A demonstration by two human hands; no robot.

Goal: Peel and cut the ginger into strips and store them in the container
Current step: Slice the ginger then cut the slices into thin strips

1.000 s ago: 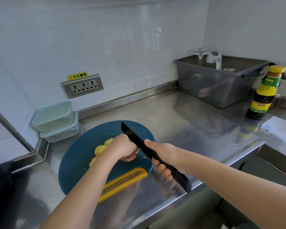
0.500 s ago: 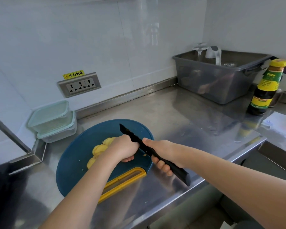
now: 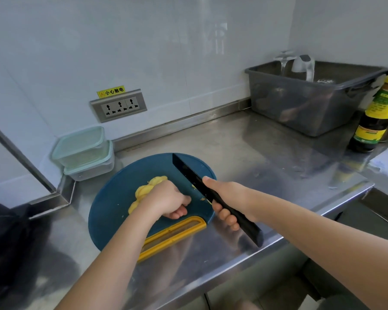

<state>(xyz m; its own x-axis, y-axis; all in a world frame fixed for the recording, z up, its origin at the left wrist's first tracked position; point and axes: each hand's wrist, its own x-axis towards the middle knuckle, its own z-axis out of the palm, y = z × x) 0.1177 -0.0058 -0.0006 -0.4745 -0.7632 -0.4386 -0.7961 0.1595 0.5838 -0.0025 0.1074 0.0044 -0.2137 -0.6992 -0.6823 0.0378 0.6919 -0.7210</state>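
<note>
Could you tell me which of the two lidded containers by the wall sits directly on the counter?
The lower container, nearer the cutting board; the upper container is stacked on top of it, offset to the left.

The knife (image 3: 189, 175) in the right hand (image 3: 231, 202) has drawn slightly away from the left hand (image 3: 166, 199) on the ginger (image 3: 143, 192). A second ago its blade lay against the knuckles. Now a strip of blue cutting board (image 3: 112, 211) shows between them, with small yellow ginger bits (image 3: 202, 199) beside the blade.
</note>
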